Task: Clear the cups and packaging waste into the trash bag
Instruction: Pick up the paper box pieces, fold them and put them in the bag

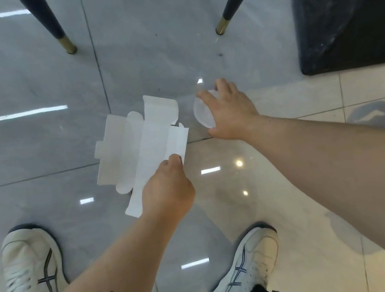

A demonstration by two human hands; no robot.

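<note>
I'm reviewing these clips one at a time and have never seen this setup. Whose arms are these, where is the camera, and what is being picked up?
There is no machine here: a person wears a wide-angle camera on the head, so the single picture looks down past their own arms to the floor. The two white sneakers at the bottom are theirs. The left hand pinches a flattened white cardboard box, unfolded packaging, by one edge. The right hand is closed over a clear plastic cup just beside it; whether the cup has left the glossy tiled floor cannot be told. Two dark chair legs with gold tips stand further off, and a dark mat lies at upper right. No trash bag is in view.
</note>
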